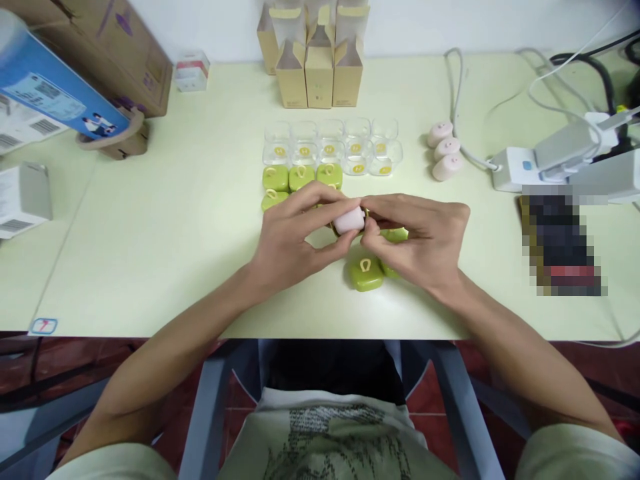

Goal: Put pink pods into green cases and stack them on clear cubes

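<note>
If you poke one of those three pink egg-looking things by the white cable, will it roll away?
Probably a little. The pink pieces look rounded and smooth, so a poke could make one wobble or roll on the flat table. They seem small and likely light. Lying close together, they may bump each other.

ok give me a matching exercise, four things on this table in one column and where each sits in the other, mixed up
Things:
1. pink case
2. three pink cases
3. kraft boxes
4. clear covers

Places:
A. in a row right of the clear covers, by the white cable
B. held between both hands
C. standing at the far edge by the wall
D. in rows just behind the green cases

Pairs: 1-B, 2-A, 3-C, 4-D
</note>
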Demonstrator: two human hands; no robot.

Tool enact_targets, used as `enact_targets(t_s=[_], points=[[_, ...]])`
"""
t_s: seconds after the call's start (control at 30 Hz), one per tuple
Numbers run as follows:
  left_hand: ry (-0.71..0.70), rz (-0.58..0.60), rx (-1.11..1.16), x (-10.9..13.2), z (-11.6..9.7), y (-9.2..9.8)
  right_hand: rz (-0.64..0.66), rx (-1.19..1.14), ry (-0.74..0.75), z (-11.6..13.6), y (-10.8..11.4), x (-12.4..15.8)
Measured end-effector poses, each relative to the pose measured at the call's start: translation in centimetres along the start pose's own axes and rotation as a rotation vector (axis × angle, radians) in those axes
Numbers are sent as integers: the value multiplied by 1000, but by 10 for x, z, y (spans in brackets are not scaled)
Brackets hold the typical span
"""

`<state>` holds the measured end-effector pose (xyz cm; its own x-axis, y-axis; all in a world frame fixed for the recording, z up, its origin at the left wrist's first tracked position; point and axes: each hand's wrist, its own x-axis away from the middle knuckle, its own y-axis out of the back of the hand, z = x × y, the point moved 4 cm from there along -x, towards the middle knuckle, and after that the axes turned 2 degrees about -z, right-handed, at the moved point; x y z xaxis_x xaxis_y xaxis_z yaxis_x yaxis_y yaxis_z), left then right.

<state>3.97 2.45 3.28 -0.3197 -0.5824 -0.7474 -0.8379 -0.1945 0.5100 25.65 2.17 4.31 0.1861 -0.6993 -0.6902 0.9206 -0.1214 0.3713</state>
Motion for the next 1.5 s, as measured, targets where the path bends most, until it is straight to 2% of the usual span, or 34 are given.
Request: enact_targets(t_s=[0.13, 0.27, 0.33, 0.43, 0.5, 0.57, 0.63, 0.73, 0.83, 0.93, 1.0, 1.07, 1.13, 1.2, 1.27, 1.3, 1.4, 1.5], points=[[79, 28, 57, -1, 2, 3, 59, 58, -110, 0, 0, 2], [173, 37, 67, -1, 1, 4, 54, 49, -25, 4, 3, 1], [229, 17, 85, 1, 4, 3, 49, 3, -2, 2, 5, -3], [268, -50, 161, 6, 12, 2, 119, -42, -86, -6, 3, -7], [253, -69, 185, 9, 17, 0, 188, -55, -162, -13, -2, -6], [220, -64, 192, 10, 16, -3, 192, -90, -198, -19, -6, -4], [186, -41, 185, 10, 10, -6, 122, -139, -223, -28, -6, -3], [56, 21, 144, 7, -8, -7, -1, -156, -248, -46, 4, -5], [-42, 20, 141, 6, -18, -6, -37, -165, -232, -57, 12, -10], [22, -37, 160, 8, -11, -6, 15, -271, -181, -51, 6, -10], [72, -19, 188, 10, -7, -9, 43, -303, -161, -46, -1, -7], [64, -26, 201, 9, -8, -8, 8, -241, -160, -48, 0, -8], [17, -94, 178, 3, -8, 2, -58, -105, -163, -57, 11, -14], [7, -175, 128, -7, 3, 18, -61, 42, -146, -67, 27, -25], [97, -286, 42, -14, 31, 39, 54, 166, -101, -72, 36, -38], [189, -351, 3, -14, 50, 49, 147, 223, -78, -73, 37, -43], [466, -471, -22, 0, 111, 66, 426, 409, -62, -70, 26, -53], [588, -438, 25, 24, 146, 63, 589, 586, -69, -68, 5, -56]])
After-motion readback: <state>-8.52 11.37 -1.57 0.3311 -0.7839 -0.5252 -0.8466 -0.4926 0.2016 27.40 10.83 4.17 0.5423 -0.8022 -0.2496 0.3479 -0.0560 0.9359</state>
